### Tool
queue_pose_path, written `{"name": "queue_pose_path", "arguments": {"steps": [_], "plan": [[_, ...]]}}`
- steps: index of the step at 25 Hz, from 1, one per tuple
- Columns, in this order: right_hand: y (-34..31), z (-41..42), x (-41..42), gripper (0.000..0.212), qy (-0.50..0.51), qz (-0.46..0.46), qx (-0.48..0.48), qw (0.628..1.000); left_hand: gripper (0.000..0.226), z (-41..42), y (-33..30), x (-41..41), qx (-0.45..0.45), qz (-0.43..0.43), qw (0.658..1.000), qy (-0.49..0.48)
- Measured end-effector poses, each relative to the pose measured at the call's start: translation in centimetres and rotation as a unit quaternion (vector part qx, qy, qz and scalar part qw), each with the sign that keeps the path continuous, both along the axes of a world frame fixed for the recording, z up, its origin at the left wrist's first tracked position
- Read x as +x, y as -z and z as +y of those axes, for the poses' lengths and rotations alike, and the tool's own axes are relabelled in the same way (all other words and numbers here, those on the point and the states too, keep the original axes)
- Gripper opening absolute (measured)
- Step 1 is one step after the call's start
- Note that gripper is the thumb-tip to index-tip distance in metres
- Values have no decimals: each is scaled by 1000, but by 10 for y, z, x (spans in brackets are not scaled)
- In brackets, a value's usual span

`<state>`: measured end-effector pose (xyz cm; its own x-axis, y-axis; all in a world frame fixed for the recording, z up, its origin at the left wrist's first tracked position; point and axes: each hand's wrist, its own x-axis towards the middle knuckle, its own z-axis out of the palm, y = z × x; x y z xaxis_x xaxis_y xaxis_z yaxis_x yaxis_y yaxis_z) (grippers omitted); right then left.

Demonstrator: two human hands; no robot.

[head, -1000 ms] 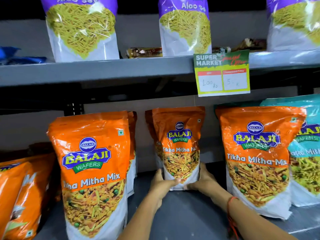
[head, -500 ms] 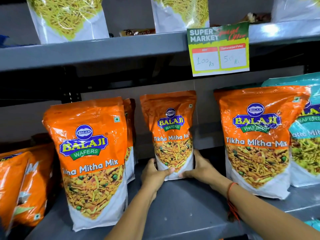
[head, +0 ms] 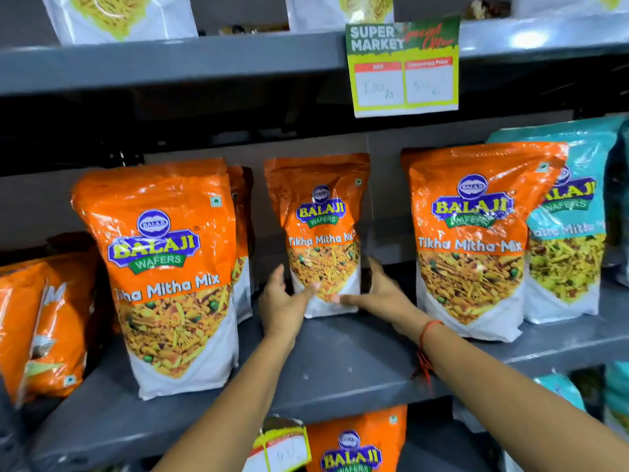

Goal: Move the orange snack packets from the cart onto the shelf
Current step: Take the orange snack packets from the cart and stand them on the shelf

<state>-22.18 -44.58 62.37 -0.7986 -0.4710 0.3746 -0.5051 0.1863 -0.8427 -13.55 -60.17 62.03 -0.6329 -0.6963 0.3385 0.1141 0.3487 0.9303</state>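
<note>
An orange snack packet [head: 323, 229] stands upright at the back middle of the grey shelf [head: 340, 366]. My left hand [head: 282, 301] cups its lower left corner and my right hand [head: 377, 294] cups its lower right corner. Both thumbs lie across the white bottom of the packet's front. A bigger orange packet [head: 163, 267] stands to the left with more packets behind it. A second big orange one [head: 473, 233] stands to the right. The cart is out of view.
Teal packets [head: 571, 216] stand at the far right. Orange packets [head: 41, 318] lean at the far left. A supermarket price card [head: 403, 66] hangs from the upper shelf [head: 170, 59], which carries white packets. One more orange packet [head: 354, 444] sits on the shelf below.
The view has tilted down, so the shelf below now shows. Both hands stay at the base of the middle packet, which stands upright near the shelf's back.
</note>
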Motion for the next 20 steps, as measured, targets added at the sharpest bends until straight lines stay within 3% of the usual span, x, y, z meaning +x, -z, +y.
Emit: {"name": "queue_pose_path", "arguments": {"steps": [3, 5, 7, 9, 11, 13, 15, 17, 20], "plan": [[-4, 9, 29, 81, 45, 90, -47, 994, 52, 32, -17, 16, -56, 154, 986, -27], [-3, 26, 54, 63, 71, 201, -85, 973, 35, 58, -27, 19, -86, 221, 971, -1], [-3, 55, 72, 48, 124, 285, -146, 939, 30, 86, -31, 10, -108, 215, 969, 57], [1, 87, 80, 44, 194, 315, -199, 908, 39, 109, -27, -9, -108, 134, 973, 156], [11, 121, 74, 54, 249, 284, -226, 898, 72, 125, -18, -29, -80, 17, 963, 258], [24, 151, 61, 71, 273, 211, -194, 918, 92, 131, -6, -44, -59, -80, 943, 318], [36, 177, 50, 75, 262, 148, -98, 948, 70, 134, 1, -52, -53, -125, 923, 361], [41, 191, 40, 65, 234, 107, -5, 966, 52, 136, 5, -55, -52, -125, 919, 371], [37, 198, 31, 66, 216, 83, 20, 973, 51, 136, 5, -51, -41, -105, 931, 346]]}}
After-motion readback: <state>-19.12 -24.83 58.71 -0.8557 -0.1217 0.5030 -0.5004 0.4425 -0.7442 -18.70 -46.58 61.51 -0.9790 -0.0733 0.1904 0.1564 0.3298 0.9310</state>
